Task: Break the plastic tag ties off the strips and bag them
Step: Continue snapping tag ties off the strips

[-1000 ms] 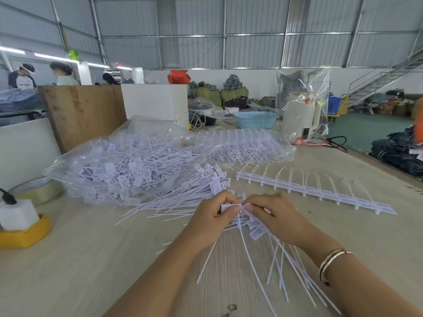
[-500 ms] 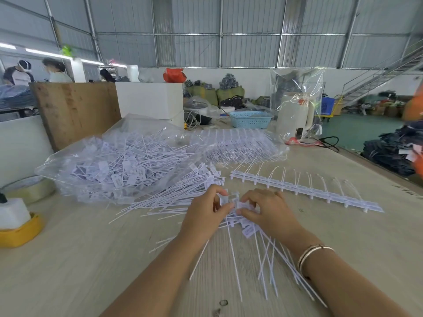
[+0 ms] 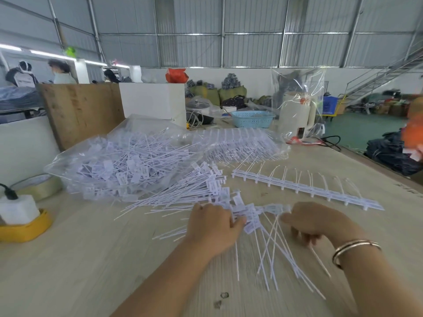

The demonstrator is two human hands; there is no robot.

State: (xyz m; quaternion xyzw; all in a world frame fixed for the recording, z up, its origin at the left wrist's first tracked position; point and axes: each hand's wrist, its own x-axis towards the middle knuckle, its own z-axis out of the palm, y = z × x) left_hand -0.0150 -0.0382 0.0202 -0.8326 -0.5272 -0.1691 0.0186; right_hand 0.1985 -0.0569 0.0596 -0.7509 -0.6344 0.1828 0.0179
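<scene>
Between both hands (image 3: 263, 220), white tag ties (image 3: 270, 243).

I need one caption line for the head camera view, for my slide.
Both hands, left hand and right hand, pull white plastic tag ties apart on a wooden table.

White ties (image 3: 160, 197), blue basket (image 3: 251, 118), yellow tray (image 3: 25, 229).

Tape roll (image 3: 37, 186) sits far left by a yellow tray (image 3: 25, 229); blue basket (image 3: 251, 118) and white kettle (image 3: 295, 113) at the back.
</scene>
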